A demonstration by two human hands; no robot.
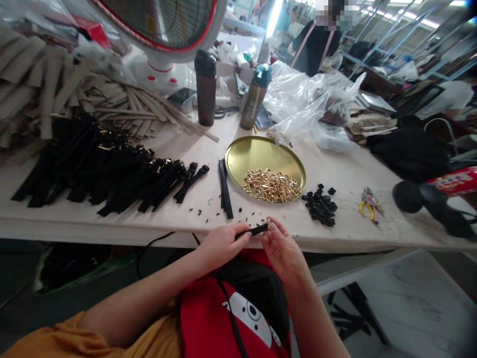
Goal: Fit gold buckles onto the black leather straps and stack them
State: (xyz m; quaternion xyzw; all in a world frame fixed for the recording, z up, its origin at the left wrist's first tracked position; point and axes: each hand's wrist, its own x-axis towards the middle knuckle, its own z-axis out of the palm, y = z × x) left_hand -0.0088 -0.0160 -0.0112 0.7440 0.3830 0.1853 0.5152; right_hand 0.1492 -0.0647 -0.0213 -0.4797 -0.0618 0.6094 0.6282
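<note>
My left hand (222, 242) is closed around a narrow black strap (258, 230) at the table's near edge. My right hand (282, 244) pinches a small gold metal clip at the strap's end, fingers pressed together. Just beyond them a round gold tray (253, 154) holds a heap of gold clips (271, 185). A few loose black straps (225, 188) lie left of the tray. A large pile of finished black straps with gold ends (112, 171) spreads across the left of the table.
Small black loops (320, 204) lie right of the tray, pliers (368, 203) further right. Two bottles (205, 87) (255, 97), a fan (164, 30), beige strips (55, 84) and plastic bags (313, 107) fill the back. Another person (316, 42) stands across the table.
</note>
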